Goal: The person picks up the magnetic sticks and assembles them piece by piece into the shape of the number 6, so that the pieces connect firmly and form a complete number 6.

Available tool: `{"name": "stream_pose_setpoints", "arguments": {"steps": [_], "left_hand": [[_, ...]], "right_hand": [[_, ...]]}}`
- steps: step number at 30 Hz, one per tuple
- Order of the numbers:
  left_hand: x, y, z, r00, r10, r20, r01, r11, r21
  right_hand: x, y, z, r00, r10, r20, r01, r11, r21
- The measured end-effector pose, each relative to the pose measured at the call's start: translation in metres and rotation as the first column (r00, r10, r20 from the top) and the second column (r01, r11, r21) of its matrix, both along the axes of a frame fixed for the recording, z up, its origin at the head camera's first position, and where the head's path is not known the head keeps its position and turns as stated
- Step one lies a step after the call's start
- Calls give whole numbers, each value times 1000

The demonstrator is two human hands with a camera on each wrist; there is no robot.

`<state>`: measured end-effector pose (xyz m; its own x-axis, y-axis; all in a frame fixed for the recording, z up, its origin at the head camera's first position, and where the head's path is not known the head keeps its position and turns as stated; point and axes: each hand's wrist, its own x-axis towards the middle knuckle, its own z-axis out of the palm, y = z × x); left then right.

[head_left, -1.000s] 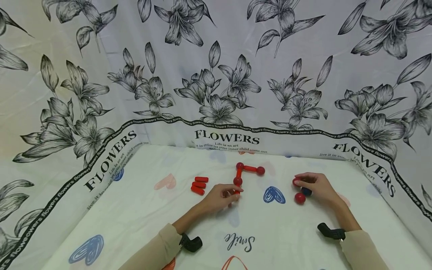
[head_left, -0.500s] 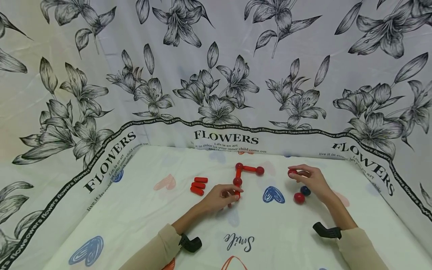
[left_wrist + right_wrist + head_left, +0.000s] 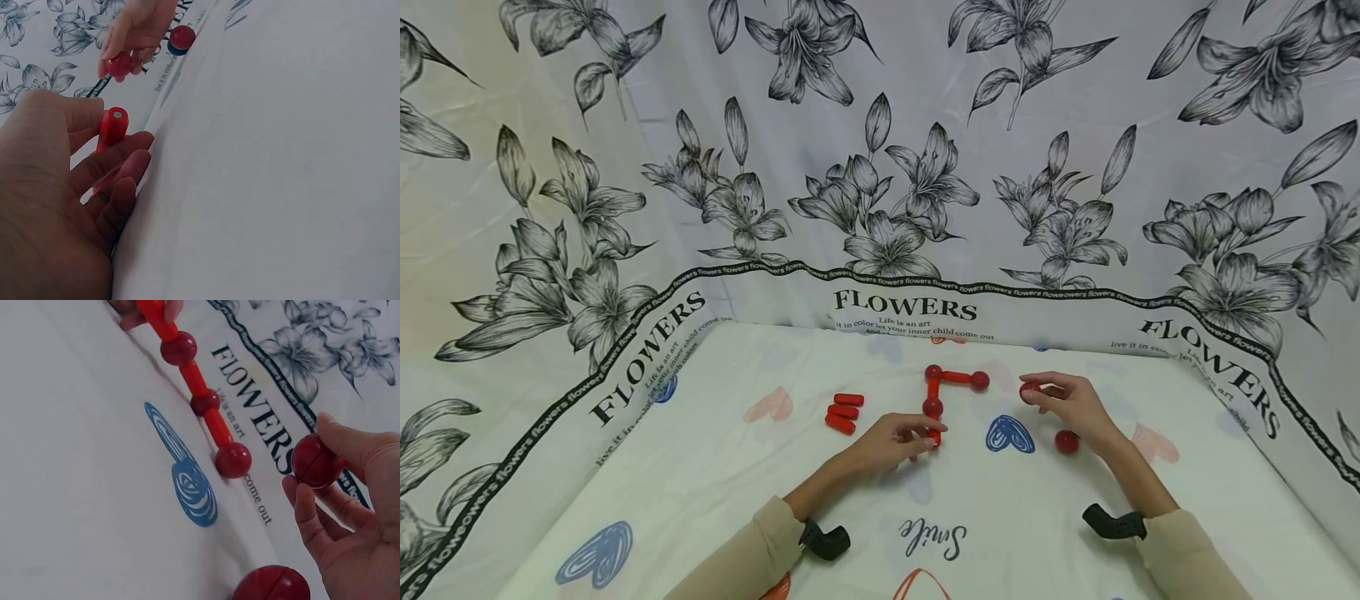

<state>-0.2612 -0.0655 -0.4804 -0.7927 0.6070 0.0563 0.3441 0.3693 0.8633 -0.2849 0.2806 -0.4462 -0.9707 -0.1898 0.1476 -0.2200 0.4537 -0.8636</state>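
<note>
My left hand (image 3: 883,442) pinches a red rod (image 3: 113,130) between thumb and fingers; a round metallic spot shows on its end. That rod ends an L-shaped chain of red rods and balls, with a near ball (image 3: 932,407), a corner ball (image 3: 933,372) and an end ball (image 3: 980,381). To the right, my right hand (image 3: 1078,408) holds a loose red ball (image 3: 317,461) in its fingertips, apart from the chain. Another red ball (image 3: 1067,442) lies on the cloth below that hand. A dark blue ball (image 3: 177,49) is partly hidden behind it in the left wrist view.
Several loose red rods (image 3: 844,412) lie side by side left of the chain. White cloth (image 3: 715,483) with printed hearts covers the table. A flower-printed curtain (image 3: 775,208) rises behind and at the sides.
My right hand has carried the red ball left towards the chain, away from the other balls. The blue ball has dropped out of sight in the head view. My left hand stays nearly still.
</note>
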Motion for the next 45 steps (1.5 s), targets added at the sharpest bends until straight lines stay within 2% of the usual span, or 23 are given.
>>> {"name": "stream_pose_setpoints", "arguments": {"steps": [9,16,25,31,40,45], "left_hand": [[0,0,-1,1000,-2,-6,2,1000,-1],[-2,0,-2,1000,1,-29,-1,1000,1],[-3,0,-2,998,4,-65,-4,1000,0],[-3,0,-2,999,16,-46,-16,1000,2],[-3,2,-2,998,29,-55,-29,1000,5],[-4,2,-4,997,36,-68,-34,999,17]], "right_hand": [[10,-27,3,993,110,44,-108,993,-54],[17,-48,0,968,242,70,-232,964,-126],[27,-79,-10,959,258,121,-247,964,-98],[35,-96,-19,949,304,83,-294,949,-114],[44,-108,-37,951,301,73,-278,934,-226],[44,-110,-40,934,351,65,-321,906,-277]]}}
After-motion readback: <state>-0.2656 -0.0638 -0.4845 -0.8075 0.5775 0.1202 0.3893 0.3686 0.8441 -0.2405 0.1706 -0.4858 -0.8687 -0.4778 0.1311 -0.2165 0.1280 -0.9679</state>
